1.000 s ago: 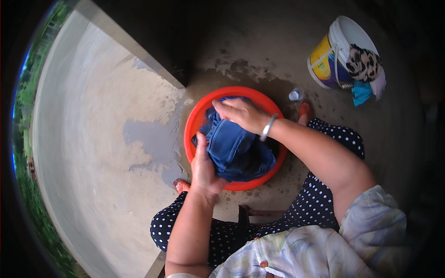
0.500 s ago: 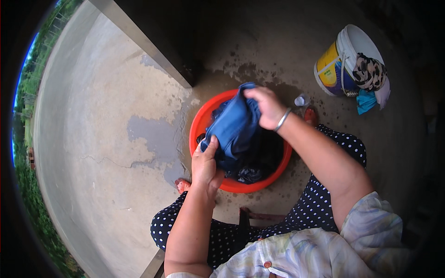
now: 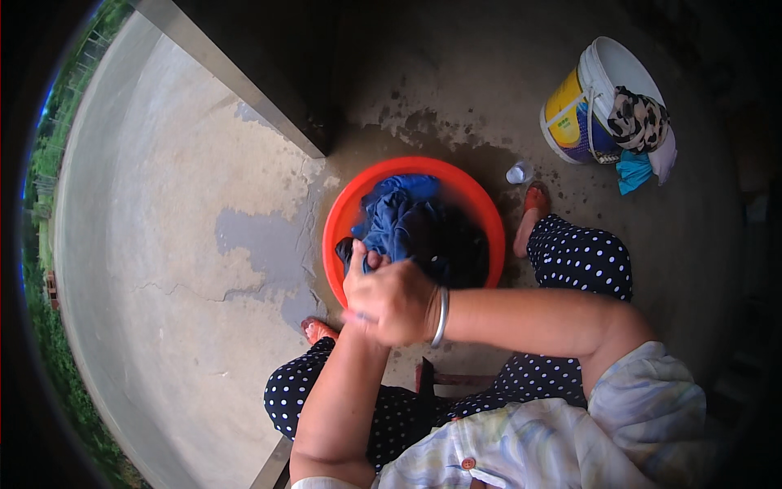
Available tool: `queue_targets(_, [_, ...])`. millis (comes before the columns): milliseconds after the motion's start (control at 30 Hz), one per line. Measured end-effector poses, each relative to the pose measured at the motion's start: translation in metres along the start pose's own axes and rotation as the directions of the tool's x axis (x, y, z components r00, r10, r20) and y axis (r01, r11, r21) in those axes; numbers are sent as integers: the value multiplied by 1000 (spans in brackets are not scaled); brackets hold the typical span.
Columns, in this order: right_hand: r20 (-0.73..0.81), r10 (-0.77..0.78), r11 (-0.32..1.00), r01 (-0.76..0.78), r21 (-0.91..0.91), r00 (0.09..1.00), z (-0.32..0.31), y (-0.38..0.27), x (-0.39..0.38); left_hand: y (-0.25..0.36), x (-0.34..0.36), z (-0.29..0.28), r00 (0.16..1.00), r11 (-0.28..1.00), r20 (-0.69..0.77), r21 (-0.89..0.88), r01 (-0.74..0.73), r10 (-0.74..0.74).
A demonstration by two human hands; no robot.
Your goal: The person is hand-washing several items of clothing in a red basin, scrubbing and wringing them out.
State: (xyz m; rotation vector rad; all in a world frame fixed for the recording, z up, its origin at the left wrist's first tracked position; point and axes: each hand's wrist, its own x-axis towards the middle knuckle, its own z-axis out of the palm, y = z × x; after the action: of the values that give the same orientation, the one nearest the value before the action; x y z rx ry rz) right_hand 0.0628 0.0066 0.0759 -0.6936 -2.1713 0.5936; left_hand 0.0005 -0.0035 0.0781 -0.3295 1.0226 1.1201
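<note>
A blue garment hangs bunched over dark wet clothes in a round orange-red basin. At the basin's near left rim, my left hand is closed on an edge of this garment. My right hand, a silver bangle at its wrist, lies across the lower part of my left hand and its wrist. Its fingers look curled and are slightly blurred; whatever they hold, if anything, is hidden.
A white bucket with a yellow and purple label stands at the upper right, cloths draped over its rim. A small clear cup sits between bucket and basin. A metal-edged post rises at the upper left. Wet patches mark the concrete floor.
My right hand has let go of the garment's far end and come down toward me, onto my left hand. The garment, stretched between both hands before, has dropped into the basin.
</note>
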Motion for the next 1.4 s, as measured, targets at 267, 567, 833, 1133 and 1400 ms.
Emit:
queue_targets(267, [-156,468,876,-480,-48,870,-77,95,19,60,-16,-20,830,458,353,706,-540,432])
queue_targets(567, [248,872,139,-698,702,423,-46,60,-8,23,9,-49,722,330,358,710,-622,592])
queue_targets(833, [485,786,-150,-641,752,384,-56,67,-74,-45,-14,-44,825,436,562,760,-482,-67])
queue_targets(1133, [481,83,970,-182,162,873,-60,6,-57,6,-1,-58,898,970,388,-40,241,-207])
queue_targets(1400, [717,311,838,-536,102,624,-59,76,-93,-15,-8,-89,994,859,-96,503,94,-52])
